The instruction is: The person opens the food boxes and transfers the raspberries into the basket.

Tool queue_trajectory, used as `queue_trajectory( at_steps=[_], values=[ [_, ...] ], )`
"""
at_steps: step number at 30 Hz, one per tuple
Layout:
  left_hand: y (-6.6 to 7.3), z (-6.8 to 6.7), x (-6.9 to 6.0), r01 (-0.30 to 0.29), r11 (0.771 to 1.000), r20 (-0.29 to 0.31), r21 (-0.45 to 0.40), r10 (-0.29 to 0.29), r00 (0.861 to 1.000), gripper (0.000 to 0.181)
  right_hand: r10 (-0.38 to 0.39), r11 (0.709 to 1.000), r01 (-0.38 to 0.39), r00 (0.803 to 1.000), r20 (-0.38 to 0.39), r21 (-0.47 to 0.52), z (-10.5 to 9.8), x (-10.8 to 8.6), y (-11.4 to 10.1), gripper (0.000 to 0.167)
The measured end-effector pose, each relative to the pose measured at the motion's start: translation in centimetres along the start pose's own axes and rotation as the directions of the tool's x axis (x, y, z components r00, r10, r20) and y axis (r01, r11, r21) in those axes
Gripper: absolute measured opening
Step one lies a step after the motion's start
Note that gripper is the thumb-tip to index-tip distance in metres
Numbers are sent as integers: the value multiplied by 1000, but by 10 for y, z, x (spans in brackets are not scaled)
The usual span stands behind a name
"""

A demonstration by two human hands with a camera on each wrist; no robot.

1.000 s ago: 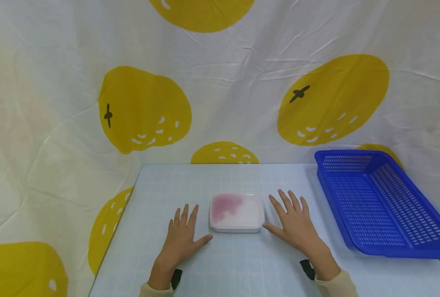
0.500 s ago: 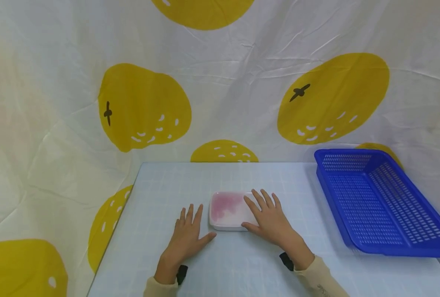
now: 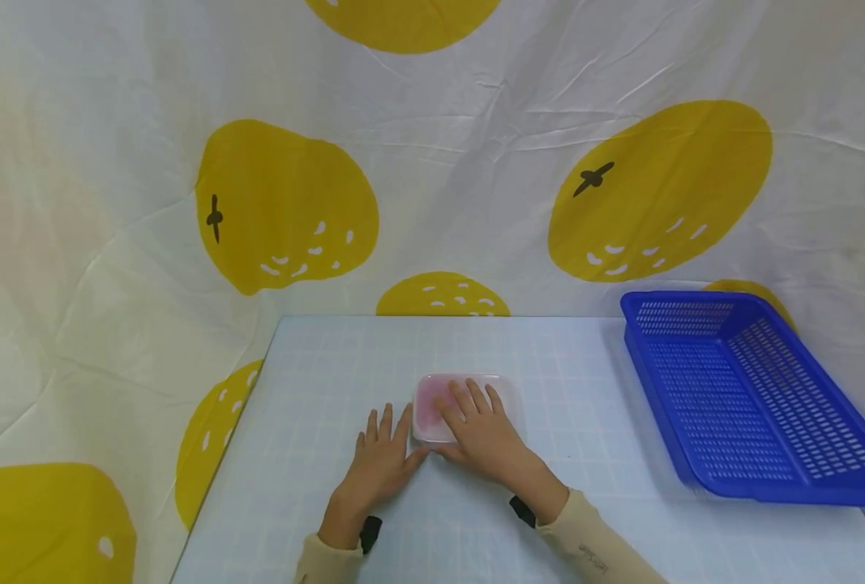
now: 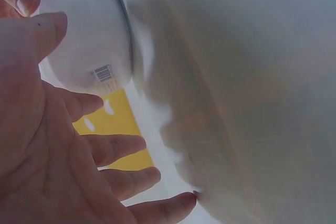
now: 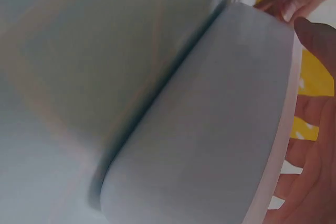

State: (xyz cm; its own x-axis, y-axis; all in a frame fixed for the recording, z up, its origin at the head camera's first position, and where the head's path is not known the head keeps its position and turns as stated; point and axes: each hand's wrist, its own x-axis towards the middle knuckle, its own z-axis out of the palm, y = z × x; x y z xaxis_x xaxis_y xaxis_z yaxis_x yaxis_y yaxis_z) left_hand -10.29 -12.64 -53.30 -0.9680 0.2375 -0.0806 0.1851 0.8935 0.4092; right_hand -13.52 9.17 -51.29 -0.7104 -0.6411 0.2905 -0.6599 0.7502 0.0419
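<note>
A shallow white food container (image 3: 424,397) with rounded corners and a pink-and-white top sits on the table. My left hand (image 3: 381,470) is at its left side, fingers straight and spread, the index fingertip close to the rim. Over the top reaches my right hand (image 3: 486,442), its spread fingers covering part of the pink area; whether they touch it I cannot tell. Both thumbs point toward each other along the near edge. In the left wrist view a barcode label (image 4: 103,74) shows on the container's side. The right wrist view shows the container's plain long wall (image 5: 194,114).
A blue perforated plastic basket (image 3: 826,492) stands on the right part of the table, angled. The table (image 3: 330,357) has a pale checked cover. Behind and to the left hangs a white cloth (image 3: 461,195) printed with yellow fruit.
My right hand has moved left from beside the container to over its top. The left hand has come slightly right, up to the container's left side. Container and basket stay put.
</note>
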Motion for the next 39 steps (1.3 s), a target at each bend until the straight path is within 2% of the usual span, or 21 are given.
queue_trajectory(
  at_steps=[7,26,39],
  values=[
    [2,0,-1,-10,1000,-6,13,10,1000,69,8,1000,-7,999,39,-6,2,1,-4,68],
    [3,1,-3,16,1000,4,9,-16,1000,68,26,999,-29,992,121,18,5,-3,-6,63],
    [3,1,-1,15,1000,1,11,-15,1000,68,15,1000,-15,998,66,-3,6,-4,-5,57]
  ],
)
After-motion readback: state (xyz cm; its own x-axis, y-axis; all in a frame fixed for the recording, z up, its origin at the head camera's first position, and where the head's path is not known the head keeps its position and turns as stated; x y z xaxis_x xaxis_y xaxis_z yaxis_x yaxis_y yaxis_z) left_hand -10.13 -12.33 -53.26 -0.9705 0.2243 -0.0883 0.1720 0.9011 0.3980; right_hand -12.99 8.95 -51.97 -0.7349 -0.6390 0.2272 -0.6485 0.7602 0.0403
